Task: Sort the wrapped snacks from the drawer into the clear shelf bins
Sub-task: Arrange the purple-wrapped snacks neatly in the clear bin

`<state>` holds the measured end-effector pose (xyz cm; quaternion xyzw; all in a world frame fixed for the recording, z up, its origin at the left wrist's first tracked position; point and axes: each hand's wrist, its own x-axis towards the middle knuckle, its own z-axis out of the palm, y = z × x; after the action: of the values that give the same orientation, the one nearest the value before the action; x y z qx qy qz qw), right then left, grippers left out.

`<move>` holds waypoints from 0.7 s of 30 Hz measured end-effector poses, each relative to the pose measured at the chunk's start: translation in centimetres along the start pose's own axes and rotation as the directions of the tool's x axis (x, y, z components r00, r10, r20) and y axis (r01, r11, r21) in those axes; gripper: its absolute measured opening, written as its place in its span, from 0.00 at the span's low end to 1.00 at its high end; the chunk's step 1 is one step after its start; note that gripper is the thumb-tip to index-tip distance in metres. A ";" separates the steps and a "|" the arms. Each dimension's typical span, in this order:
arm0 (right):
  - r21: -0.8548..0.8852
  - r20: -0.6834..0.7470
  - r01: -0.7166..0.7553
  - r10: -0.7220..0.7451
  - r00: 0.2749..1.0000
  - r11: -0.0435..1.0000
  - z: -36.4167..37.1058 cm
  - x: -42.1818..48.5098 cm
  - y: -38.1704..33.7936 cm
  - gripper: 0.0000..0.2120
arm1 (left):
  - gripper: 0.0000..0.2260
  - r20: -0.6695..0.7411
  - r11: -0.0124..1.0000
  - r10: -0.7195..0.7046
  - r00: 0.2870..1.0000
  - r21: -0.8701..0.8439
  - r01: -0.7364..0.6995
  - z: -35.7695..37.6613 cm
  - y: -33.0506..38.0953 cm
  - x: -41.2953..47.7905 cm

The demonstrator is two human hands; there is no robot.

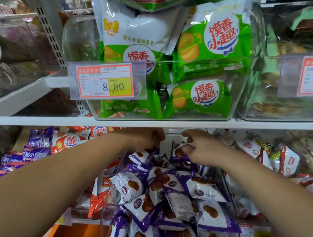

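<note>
Shop shelf, clear bins. Left hand curled at back of purple-snack bin, grip unclear. Right hand pinching purple snack at pile top, packet upright. Pile lies below both hands, right nearer.

Both forearms are showing bare from the frame edges to the wrists, with no sleeve reaching into view, and the left hand and right hand are wearing no gloves, rings or watch
</note>
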<state>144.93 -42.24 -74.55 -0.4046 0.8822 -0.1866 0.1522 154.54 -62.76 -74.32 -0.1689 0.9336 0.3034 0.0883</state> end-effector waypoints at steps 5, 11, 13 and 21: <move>-0.045 -0.144 0.038 -0.044 0.989 0.998 1.7 -0.2 0.7 0.23 | 0.10 -0.072 0.997 0.079 0.994 0.014 -0.078 0.8 1.1 1.0; -0.079 -0.038 0.052 -0.055 0.998 0.996 0.7 1.0 0.9 0.18 | 0.10 0.109 0.956 0.087 0.990 0.270 -0.114 0.6 1.5 1.0; -0.070 0.012 0.050 -0.049 0.999 0.996 0.0 1.1 1.0 0.17 | 0.08 0.140 0.939 0.063 0.988 0.326 -0.106 0.5 1.5 0.8; -0.063 -0.094 0.094 -0.100 0.991 0.994 0.7 0.1 1.6 0.15 | 0.18 0.231 0.925 0.033 0.972 0.362 -0.118 0.0 1.3 1.5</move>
<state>144.09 -41.49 -75.89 -0.4417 0.8730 -0.1873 0.0878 152.66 -62.17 -74.07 -0.0779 0.9645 0.1401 0.2100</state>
